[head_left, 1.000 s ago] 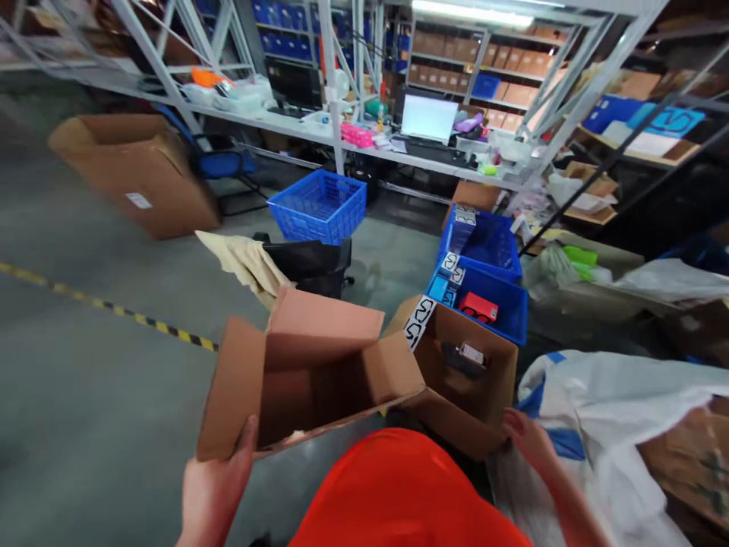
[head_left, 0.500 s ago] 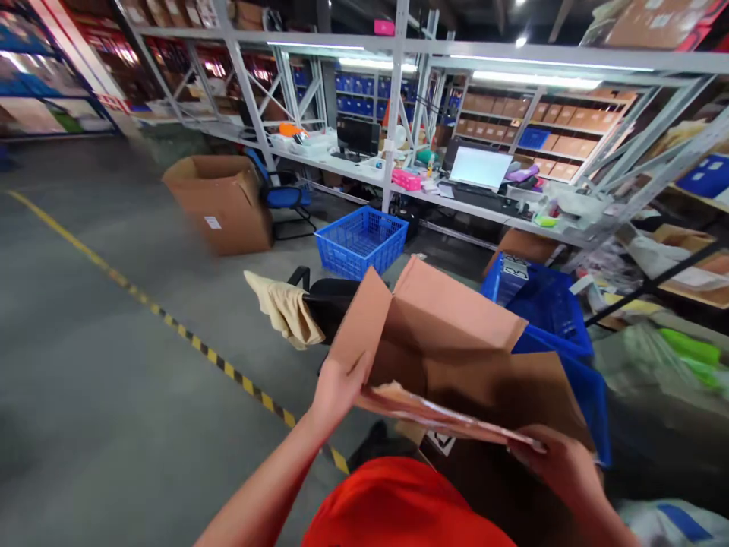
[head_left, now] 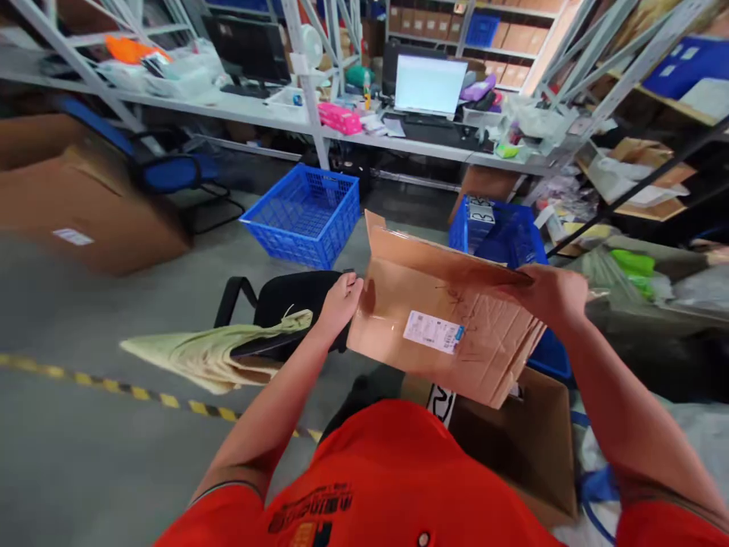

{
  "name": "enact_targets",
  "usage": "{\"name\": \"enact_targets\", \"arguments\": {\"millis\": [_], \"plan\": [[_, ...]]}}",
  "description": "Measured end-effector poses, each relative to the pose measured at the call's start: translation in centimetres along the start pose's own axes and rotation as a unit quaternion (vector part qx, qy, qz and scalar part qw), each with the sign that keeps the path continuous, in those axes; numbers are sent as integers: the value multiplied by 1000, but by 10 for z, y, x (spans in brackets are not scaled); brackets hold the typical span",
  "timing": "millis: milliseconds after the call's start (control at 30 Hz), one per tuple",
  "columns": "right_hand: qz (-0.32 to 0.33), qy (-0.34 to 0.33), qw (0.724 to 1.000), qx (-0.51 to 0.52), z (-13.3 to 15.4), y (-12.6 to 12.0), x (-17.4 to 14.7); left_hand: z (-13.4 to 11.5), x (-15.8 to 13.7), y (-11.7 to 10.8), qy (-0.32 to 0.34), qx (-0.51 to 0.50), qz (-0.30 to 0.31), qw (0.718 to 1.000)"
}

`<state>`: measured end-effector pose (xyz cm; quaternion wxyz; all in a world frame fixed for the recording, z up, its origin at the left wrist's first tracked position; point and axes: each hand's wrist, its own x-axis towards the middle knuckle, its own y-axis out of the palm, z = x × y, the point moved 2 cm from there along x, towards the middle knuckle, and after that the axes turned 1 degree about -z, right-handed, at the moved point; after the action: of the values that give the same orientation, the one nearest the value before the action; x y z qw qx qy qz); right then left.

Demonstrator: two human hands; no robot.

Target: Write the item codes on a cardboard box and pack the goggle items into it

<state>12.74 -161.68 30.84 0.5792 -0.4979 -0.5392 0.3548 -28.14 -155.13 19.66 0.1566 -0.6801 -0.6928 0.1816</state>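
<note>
Between my hands is a brown cardboard box (head_left: 392, 300), tilted so that a side with a white shipping label (head_left: 433, 332) faces up at me. My left hand (head_left: 340, 302) is closed at the box's left edge. My right hand (head_left: 550, 292) grips its upper right part, fingers partly hidden behind the cardboard. The right side of the box looks creased and folded in layers. Below it, close to my body, stands another open cardboard box (head_left: 512, 456) with a black-and-white printed strip.
A black chair (head_left: 290, 300) with a pale cloth (head_left: 222, 349) draped on it stands left. Blue crates (head_left: 307, 216) sit on the floor ahead and at right. A large carton (head_left: 114, 205) lies far left. Behind is a desk (head_left: 244, 114) with monitors.
The box has turned from open side up to its labelled side facing me, and looks flatter. My right hand has risen to its upper edge. My view has shifted lower and closer to the desk.
</note>
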Motion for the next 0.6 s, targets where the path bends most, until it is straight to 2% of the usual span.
{"name": "enact_targets", "arguments": {"millis": [67,167,233,333,467,567,600], "plan": [[-50,5,999,16,0,12,12,10,19,4,-7,20,15,1000],[-145,-7,989,27,-3,30,24,36,52,4,-48,-11,45,998],[-216,-30,975,39,-6,37,35,55,79,-3,-103,-47,61,992],[-312,-77,945,61,-8,39,58,73,125,-26,-166,-75,68,981],[-427,-117,893,82,-5,38,92,78,196,-63,-195,-115,61,972],[-534,-107,836,62,2,43,112,68,256,-80,-169,-153,50,972],[-542,-96,832,72,5,46,120,63,277,-81,-156,-167,47,972]]}}
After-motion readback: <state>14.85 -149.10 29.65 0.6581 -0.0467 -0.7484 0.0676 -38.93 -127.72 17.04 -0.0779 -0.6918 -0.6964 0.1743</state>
